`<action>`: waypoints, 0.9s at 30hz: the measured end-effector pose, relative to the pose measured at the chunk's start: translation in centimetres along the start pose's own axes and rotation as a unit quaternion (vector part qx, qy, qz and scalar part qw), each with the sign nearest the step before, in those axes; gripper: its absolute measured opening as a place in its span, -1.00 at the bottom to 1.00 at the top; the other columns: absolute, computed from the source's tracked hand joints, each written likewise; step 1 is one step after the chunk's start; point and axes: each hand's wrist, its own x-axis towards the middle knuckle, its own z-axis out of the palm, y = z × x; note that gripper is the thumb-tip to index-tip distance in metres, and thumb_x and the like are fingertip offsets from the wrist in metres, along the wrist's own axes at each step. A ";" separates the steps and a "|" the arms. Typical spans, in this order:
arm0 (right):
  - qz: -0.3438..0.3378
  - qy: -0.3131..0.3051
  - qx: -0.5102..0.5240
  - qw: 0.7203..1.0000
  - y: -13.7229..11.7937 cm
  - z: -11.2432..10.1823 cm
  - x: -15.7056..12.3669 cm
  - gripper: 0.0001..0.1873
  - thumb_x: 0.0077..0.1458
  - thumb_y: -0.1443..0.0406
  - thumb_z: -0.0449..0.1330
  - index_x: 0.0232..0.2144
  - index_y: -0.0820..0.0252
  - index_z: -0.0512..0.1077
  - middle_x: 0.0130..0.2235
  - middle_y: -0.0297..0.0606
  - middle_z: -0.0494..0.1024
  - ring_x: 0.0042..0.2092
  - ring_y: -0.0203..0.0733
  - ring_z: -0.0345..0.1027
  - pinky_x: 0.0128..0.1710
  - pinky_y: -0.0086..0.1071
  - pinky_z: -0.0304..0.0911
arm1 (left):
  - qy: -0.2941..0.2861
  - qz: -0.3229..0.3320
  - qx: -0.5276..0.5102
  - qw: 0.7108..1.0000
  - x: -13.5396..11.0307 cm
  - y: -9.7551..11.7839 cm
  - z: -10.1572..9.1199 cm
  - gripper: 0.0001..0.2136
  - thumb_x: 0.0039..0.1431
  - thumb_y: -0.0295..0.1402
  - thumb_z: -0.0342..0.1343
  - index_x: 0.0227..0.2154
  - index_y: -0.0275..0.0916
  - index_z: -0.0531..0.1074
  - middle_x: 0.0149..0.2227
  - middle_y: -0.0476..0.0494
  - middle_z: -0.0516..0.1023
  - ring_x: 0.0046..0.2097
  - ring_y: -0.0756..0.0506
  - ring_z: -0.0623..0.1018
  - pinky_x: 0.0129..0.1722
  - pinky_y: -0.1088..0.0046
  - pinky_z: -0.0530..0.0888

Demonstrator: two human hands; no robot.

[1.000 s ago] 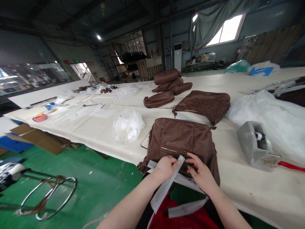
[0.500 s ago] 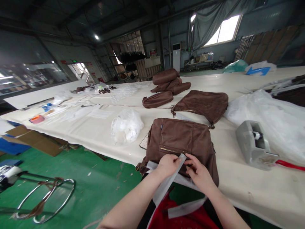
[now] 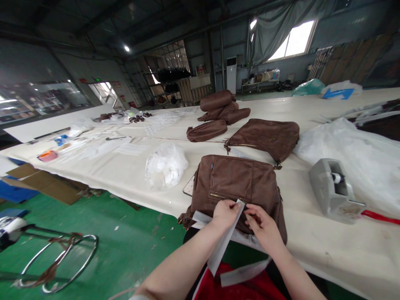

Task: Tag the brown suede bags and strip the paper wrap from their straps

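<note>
A brown handbag (image 3: pixel 231 177) lies at the front edge of the table, its brass zipper (image 3: pixel 223 196) running across the front panel. My left hand (image 3: pixel 225 213) is closed on a whitish strip (image 3: pixel 222 246), with the strip's upper end at the zipper's right end and the rest hanging toward my lap. Just right of that end, my right hand (image 3: pixel 261 223) has its fingers curled in a pinch; what they hold is too small to make out. A second pale strip (image 3: pixel 243 273) hangs over my red clothing. More whitish material pokes out beneath the bag.
On the cream table (image 3: pixel 125 166) stand a grey tape dispenser (image 3: pixel 331 191), a clear plastic bag of white scraps (image 3: pixel 167 166), another brown bag (image 3: pixel 265 135) and several brown rolled pieces (image 3: pixel 215 102). Plastic wrap (image 3: pixel 356 150) lies right. A metal-framed stool (image 3: pixel 59 258) stands on the green floor.
My left hand has shifted slightly right with the strip, whose lower end has swung right. My right hand has moved slightly right and its fingers have curled in more. The handbag stays put.
</note>
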 end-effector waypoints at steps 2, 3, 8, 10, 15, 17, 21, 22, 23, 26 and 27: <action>0.023 0.003 0.017 1.000 0.1 0.0 0.1 -0.61 0.08 0.08 0.10 -0.09 0.15 0.34 -0.26 -0.24 0.53 -0.36 -0.21 0.46 -0.35 -0.34 0.39 | 0.024 0.004 -0.006 1.000 0.0 -0.1 0.3 -0.57 0.17 -0.09 -0.05 -0.57 -0.31 0.51 -0.60 -0.03 0.39 -0.52 0.01 0.32 -0.53 0.51 0.16; 0.034 -0.006 0.019 0.999 0.1 0.0 0.1 -0.60 0.08 0.06 0.09 -0.11 0.16 0.36 -0.29 -0.25 0.53 -0.39 -0.22 0.45 -0.39 -0.36 0.38 | 0.037 0.007 -0.006 0.999 0.0 -0.2 0.4 -0.59 0.17 -0.11 -0.04 -0.58 -0.31 0.50 -0.61 -0.03 0.40 -0.51 0.00 0.33 -0.52 0.51 0.16; 0.082 -0.051 0.011 0.995 -0.2 0.5 0.8 -0.57 0.08 0.01 0.01 -0.20 0.20 0.40 -0.44 -0.31 0.50 -0.55 -0.30 0.35 -0.60 -0.43 0.26 | 0.063 0.019 -0.025 0.998 0.3 -0.3 0.7 -0.69 0.12 -0.24 0.02 -0.60 -0.30 0.50 -0.64 0.02 0.34 -0.51 0.02 0.31 -0.52 0.53 0.17; 0.103 -0.053 0.021 0.993 -0.4 0.7 1.2 -0.57 0.06 -0.01 0.02 -0.25 0.21 0.40 -0.48 -0.33 0.49 -0.60 -0.32 0.32 -0.64 -0.45 0.22 | 0.056 0.013 -0.051 0.997 0.4 -0.5 0.9 -0.70 0.10 -0.24 0.03 -0.60 -0.30 0.51 -0.64 0.02 0.35 -0.52 0.02 0.31 -0.52 0.53 0.18; 0.123 -0.043 0.037 0.991 -0.8 1.1 2.1 -0.57 0.03 -0.05 0.05 -0.48 0.20 0.36 -0.61 -0.36 0.43 -0.70 -0.39 0.15 -0.73 -0.50 0.02 | 0.018 0.011 -0.119 0.993 0.1 -0.6 0.8 -0.75 0.10 -0.27 0.05 -0.51 -0.31 0.54 -0.52 -0.04 0.50 -0.46 0.00 0.42 -0.47 0.55 0.30; 0.124 -0.030 0.021 0.992 -1.0 1.1 2.3 -0.56 0.03 -0.05 0.06 -0.55 0.19 0.35 -0.71 -0.42 0.32 -0.73 -0.41 0.06 -0.73 -0.50 -0.07 | 0.012 0.028 -0.081 0.996 -0.3 -0.3 0.3 -0.76 0.13 -0.30 0.03 -0.50 -0.30 0.54 -0.51 -0.05 0.51 -0.44 -0.01 0.45 -0.45 0.54 0.32; 0.119 -0.019 0.013 0.993 -1.2 1.2 2.5 -0.61 0.01 0.00 0.10 -0.58 0.19 0.36 -0.72 -0.44 0.29 -0.73 -0.41 0.04 -0.72 -0.49 -0.10 | 0.075 0.109 0.137 0.982 -1.8 0.9 -0.5 -0.78 0.18 -0.36 0.00 -0.50 -0.26 0.49 -0.45 -0.10 0.50 -0.37 -0.05 0.47 -0.34 0.48 0.36; 0.116 -0.019 0.018 0.993 -1.2 1.2 2.5 -0.62 0.00 0.01 0.10 -0.58 0.18 0.35 -0.71 -0.43 0.31 -0.72 -0.41 0.05 -0.72 -0.49 -0.09 | 0.089 0.135 0.195 0.967 -2.4 1.1 -0.4 -0.79 0.19 -0.38 -0.01 -0.47 -0.27 0.49 -0.42 -0.12 0.50 -0.33 -0.07 0.48 -0.30 0.45 0.38; 0.112 -0.019 0.025 0.993 -1.2 1.3 2.5 -0.63 0.00 0.01 0.11 -0.59 0.18 0.35 -0.69 -0.42 0.32 -0.72 -0.41 0.05 -0.71 -0.48 -0.09 | 0.096 0.159 0.249 0.951 -2.9 1.4 -0.3 -0.80 0.21 -0.40 -0.03 -0.41 -0.27 0.48 -0.37 -0.14 0.49 -0.30 -0.10 0.48 -0.28 0.41 0.39; 0.106 -0.015 0.042 0.993 -1.2 1.4 2.4 -0.65 -0.01 0.03 0.13 -0.60 0.17 0.33 -0.69 -0.43 0.30 -0.71 -0.39 0.04 -0.72 -0.48 -0.10 | 0.084 0.208 0.386 0.895 -4.2 1.8 0.6 -0.79 0.20 -0.48 -0.05 -0.18 -0.38 0.44 -0.29 -0.23 0.46 -0.25 -0.16 0.47 -0.31 0.34 0.44; 0.105 -0.013 0.043 0.993 -1.2 1.4 2.3 -0.65 0.00 0.03 0.14 -0.61 0.17 0.33 -0.70 -0.44 0.28 -0.71 -0.39 0.03 -0.72 -0.48 -0.10 | 0.082 0.217 0.423 0.876 -4.5 1.8 1.0 -0.76 0.19 -0.51 -0.04 -0.11 -0.42 0.41 -0.28 -0.26 0.45 -0.25 -0.17 0.47 -0.34 0.33 0.45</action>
